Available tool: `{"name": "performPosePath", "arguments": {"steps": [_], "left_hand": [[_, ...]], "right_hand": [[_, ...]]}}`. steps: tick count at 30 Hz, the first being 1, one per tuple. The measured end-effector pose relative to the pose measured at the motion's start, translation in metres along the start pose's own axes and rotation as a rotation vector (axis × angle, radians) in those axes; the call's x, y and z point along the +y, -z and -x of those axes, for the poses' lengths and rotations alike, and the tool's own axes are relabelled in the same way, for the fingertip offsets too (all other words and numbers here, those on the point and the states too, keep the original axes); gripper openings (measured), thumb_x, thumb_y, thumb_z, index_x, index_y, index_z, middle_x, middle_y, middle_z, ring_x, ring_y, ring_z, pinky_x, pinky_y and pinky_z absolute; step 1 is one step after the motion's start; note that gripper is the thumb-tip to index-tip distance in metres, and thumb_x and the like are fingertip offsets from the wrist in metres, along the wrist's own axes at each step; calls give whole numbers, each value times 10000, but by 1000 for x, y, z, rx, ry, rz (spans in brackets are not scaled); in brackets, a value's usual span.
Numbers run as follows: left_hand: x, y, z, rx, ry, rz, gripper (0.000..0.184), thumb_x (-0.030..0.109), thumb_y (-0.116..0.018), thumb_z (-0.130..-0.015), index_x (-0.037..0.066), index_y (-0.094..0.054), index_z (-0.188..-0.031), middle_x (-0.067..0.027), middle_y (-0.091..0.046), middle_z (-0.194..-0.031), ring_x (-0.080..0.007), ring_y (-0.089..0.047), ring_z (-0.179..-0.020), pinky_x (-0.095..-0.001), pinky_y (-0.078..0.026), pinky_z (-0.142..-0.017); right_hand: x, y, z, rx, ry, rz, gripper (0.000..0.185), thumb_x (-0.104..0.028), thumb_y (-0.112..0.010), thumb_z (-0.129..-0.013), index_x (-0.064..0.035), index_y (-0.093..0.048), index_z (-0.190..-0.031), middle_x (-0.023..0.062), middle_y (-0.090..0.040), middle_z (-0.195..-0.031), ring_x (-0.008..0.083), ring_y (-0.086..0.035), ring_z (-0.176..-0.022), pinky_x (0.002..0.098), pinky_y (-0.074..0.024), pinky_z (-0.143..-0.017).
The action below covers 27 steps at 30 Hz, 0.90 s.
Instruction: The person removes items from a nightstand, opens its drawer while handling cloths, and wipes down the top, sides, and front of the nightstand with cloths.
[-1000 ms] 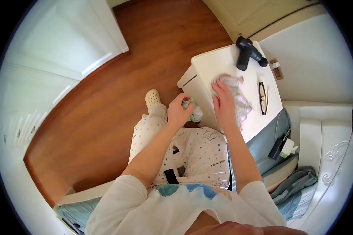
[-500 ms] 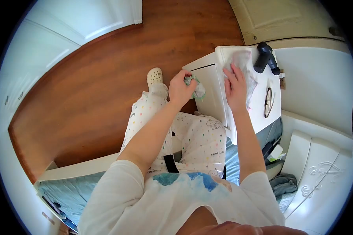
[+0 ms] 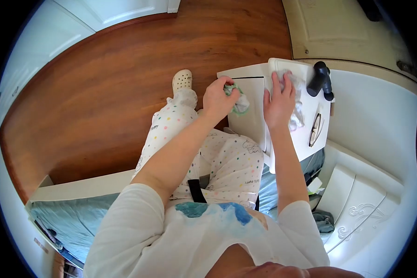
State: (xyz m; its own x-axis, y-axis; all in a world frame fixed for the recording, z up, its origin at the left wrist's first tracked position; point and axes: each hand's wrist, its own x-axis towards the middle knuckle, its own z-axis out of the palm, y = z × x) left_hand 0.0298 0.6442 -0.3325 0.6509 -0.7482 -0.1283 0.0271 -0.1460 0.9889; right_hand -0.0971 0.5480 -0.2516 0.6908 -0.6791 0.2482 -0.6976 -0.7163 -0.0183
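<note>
My left hand [image 3: 219, 98] is closed around a crumpled white cloth with a green edge [image 3: 240, 99], held by the near side of a white bedside cabinet [image 3: 248, 113]. On the white cabinet top [image 3: 303, 139], my right hand [image 3: 279, 104] lies with its fingers stretched out over a rumpled pale grey-and-white cloth [image 3: 296, 109]. Part of that cloth is hidden beneath the fingers. To the right of it lies a pair of glasses [image 3: 315, 129]. A black massage gun [image 3: 319, 79] rests at the cabinet top's far right corner.
My legs in dotted white pants [image 3: 171, 127] are beside the cabinet, with a cream clog [image 3: 182, 81] on the wooden floor [image 3: 92, 106]. A bed with blue-grey bedding [image 3: 74, 220] is under me. White wardrobe doors [image 3: 120, 14] stand at upper left.
The view has shifted slightly. My right hand has shifted on the cabinet top and the cloth under it looks more bunched. My left hand still holds the green-edged cloth.
</note>
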Motion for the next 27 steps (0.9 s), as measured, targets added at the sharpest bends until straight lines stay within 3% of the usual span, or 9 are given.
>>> {"name": "performPosePath", "arguments": {"steps": [7,18,20,27], "left_hand": [[-1,3,-2,47,-13,-42,234,188,-627,-690,40,-596,-868,-133,-627,-824,-283,-607,-782,-352,-483,-690],[-5,2,-3,29,23,-11,233,186,-633,-697,44,-598,-879,-129,-633,-833,-277,-611,-781,-349,-483,-695],[-4,3,-4,34,7,-14,236,185,-633,-696,42,-600,-880,-132,-633,-819,-276,-612,-772,-349,-482,-694],[-3,1,-3,6,27,-21,243,184,-634,-695,36,-597,-883,-135,-633,-817,-271,-611,-766,-343,-481,-693]], "right_hand": [[-1,-6,-14,15,-58,69,516,-138,-631,-735,-160,-483,-1229,126,-416,-1259,343,-415,-1125,466,-396,-875],[4,49,176,-97,-295,56,447,-141,-597,-755,-190,-538,-1195,119,-393,-1320,344,-391,-1185,456,-338,-934],[4,55,195,-126,-278,115,429,-117,-594,-765,-141,-543,-1191,154,-399,-1300,353,-399,-1172,443,-350,-926],[13,41,134,-72,-136,-45,367,-88,-587,-764,-122,-584,-1130,174,-420,-1247,370,-423,-1103,432,-353,-931]]}}
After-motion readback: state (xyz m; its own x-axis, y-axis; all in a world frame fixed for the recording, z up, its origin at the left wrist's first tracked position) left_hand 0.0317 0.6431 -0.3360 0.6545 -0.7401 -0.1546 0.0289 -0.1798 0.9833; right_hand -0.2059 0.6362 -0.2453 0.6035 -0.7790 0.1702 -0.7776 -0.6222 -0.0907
